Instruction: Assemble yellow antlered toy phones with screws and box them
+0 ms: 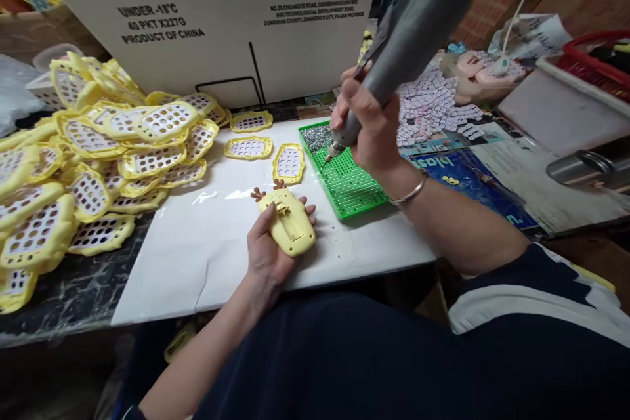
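My left hand (268, 246) is wrapped round a yellow deer-shaped toy shell (288, 222) with brown antlers, lying back side up on the white sheet (197, 243). My right hand (367, 125) grips a grey electric screwdriver (408, 33), tilted, with its tip over the near end of the screws on a green screw tray (344, 180). A heap of small silver screws (316, 138) lies at the tray's far end. A bangle sits on my right wrist.
A large pile of yellow keypad frames (88, 164) covers the left of the table, with three loose frames near the tray. A white carton (207, 20) stands behind. White small parts (433, 105), papers and a red basket (598, 56) lie to the right.
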### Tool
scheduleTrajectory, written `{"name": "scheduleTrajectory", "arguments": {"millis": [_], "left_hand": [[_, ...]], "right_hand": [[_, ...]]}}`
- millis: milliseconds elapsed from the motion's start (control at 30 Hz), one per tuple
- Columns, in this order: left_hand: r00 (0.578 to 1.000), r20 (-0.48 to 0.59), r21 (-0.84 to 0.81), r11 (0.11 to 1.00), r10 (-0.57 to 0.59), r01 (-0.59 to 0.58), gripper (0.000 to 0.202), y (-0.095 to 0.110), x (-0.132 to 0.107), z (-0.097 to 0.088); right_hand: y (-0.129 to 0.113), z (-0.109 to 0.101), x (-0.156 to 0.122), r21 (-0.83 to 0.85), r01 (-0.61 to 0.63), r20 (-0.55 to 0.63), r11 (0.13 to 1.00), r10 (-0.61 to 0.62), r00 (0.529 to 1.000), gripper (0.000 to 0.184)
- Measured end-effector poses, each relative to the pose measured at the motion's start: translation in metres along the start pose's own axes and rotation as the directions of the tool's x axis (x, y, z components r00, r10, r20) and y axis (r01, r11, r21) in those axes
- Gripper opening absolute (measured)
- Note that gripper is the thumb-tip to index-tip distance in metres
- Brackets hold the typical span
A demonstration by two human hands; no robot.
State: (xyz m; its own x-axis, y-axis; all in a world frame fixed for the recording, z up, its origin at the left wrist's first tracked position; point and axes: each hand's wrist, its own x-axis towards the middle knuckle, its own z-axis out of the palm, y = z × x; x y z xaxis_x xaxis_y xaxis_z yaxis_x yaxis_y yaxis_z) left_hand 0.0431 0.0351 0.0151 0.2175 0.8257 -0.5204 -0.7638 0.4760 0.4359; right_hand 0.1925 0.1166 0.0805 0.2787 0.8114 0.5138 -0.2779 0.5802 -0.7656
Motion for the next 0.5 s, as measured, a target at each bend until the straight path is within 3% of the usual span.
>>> {"name": "scheduleTrajectory", "arguments": {"millis": [67, 200, 333, 500], "left_hand": [[1.000, -0.004, -0.005, 1.000, 0.004, -0.004, 0.025, 0.000, 0.000, 0.000], [0.999, 0.031, -0.033, 0.999, 0.035, -0.034, 0.024, 0.000, 0.003, -0.003], [0.995, 0.071, -0.104, 0.993, 0.067, -0.060, 0.020, -0.001, 0.007, -0.006], [0.990, 0.139, -0.134, 0.991, 0.035, -0.017, 0.025, -0.001, 0.007, -0.006]], "right_hand": [[-0.019, 0.013, -0.013, 0.037, -0.013, 0.027, 0.999, 0.012, 1.000, 0.023], [-0.044, 0.032, -0.048, 0.058, -0.130, 0.198, 0.990, 0.116, 0.973, 0.019], [-0.044, 0.040, -0.077, 0.079, -0.260, 0.340, 0.962, 0.220, 0.914, 0.023], [-0.034, 0.042, -0.090, 0.023, -0.291, 0.339, 0.956, 0.267, 0.902, 0.023]]}}
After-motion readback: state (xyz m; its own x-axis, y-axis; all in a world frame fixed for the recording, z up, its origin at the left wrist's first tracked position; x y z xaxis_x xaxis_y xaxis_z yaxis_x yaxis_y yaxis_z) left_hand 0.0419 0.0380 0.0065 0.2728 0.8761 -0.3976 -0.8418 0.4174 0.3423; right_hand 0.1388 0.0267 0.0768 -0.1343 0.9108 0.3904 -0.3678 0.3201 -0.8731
